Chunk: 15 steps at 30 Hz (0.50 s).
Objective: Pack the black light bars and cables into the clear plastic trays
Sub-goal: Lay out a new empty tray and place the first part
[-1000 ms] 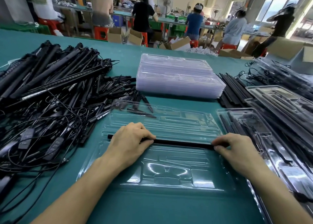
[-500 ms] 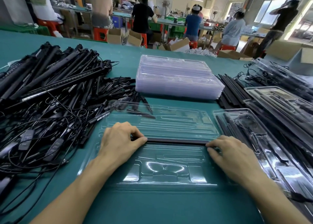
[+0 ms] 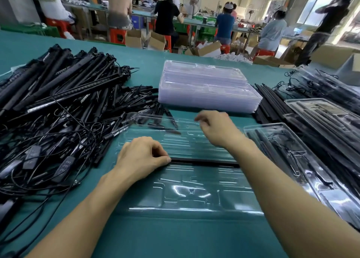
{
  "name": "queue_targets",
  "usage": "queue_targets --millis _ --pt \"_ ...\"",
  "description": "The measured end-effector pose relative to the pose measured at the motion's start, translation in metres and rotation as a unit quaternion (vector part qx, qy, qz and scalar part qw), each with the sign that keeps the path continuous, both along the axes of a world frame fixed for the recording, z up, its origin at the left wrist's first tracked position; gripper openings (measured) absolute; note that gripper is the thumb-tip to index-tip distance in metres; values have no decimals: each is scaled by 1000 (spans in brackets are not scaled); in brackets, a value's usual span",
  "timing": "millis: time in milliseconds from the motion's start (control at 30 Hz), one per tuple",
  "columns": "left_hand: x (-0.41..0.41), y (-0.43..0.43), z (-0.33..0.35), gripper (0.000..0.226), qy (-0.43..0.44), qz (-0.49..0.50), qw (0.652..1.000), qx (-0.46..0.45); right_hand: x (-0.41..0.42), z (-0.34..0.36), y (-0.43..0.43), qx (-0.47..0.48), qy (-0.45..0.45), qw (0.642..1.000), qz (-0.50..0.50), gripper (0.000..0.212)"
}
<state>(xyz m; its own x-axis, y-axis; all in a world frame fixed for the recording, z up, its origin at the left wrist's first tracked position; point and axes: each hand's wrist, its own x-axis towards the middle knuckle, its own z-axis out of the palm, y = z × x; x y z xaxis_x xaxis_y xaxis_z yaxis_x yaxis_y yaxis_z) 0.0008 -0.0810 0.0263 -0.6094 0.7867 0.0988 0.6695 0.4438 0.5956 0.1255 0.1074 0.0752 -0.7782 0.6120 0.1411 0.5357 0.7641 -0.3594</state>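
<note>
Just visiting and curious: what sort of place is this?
Likely a factory packing floor: a heap of black light bars, a stack of clear plastic trays, and seated workers behind.

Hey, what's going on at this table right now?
A person is packing light bars into clear trays. Their left hand holds down the left end of a black light bar lying in a groove across the open clear tray. The right hand hovers over the tray's far half, holding nothing. A heap of loose bars and cables lies to the left, empty trays are stacked behind, filled trays sit on the right.
</note>
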Motion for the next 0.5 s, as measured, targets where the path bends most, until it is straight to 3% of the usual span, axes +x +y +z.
queue_targets --millis 100,200,267,500 --pt "-2 -1 1 20 -19 -14 1000 10 -55 -11 6 -7 -40 996 78 47" --pt "-1 -2 0 18 -17 -19 999 22 -87 -31 9 -1 -102 989 111 44" --pt "1 -3 -2 15 -2 -11 1000 27 -93 -43 10 1 -120 990 79 41" --pt "-3 -8 -2 22 -14 -9 1000 -5 -109 -35 13 -73 -33 996 -35 26"
